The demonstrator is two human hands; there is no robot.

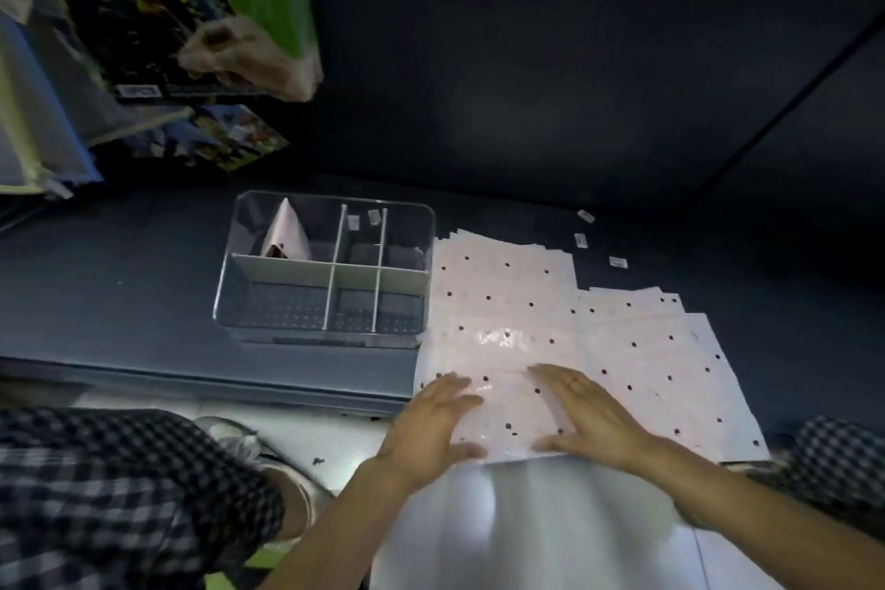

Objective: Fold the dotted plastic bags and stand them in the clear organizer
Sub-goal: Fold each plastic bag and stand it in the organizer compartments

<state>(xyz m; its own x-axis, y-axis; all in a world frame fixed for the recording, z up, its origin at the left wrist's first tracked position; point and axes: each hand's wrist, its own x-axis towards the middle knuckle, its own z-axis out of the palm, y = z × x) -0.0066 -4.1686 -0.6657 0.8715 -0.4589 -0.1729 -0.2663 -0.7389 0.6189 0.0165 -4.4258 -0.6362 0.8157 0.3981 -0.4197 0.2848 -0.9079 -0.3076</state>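
Several pale pink plastic bags with black dots (541, 316) lie spread flat in an overlapping pile on the dark surface, reaching its near edge. My left hand (426, 422) lies flat on the near left part of the top bag, fingers straight. Flat on the same bag, a little to the right, rests my right hand (589, 412). The clear organizer (325, 268) stands just left of the pile, split by white dividers into several compartments. One folded bag (287, 232) stands upright in its back left compartment.
The dark table (119, 283) ends at a near edge, with pale floor below. Small white scraps (582, 239) lie behind the bags. Colourful boxes and a crumpled bag (249, 55) are stacked at the upper left. Checked fabric covers my knees at both lower corners.
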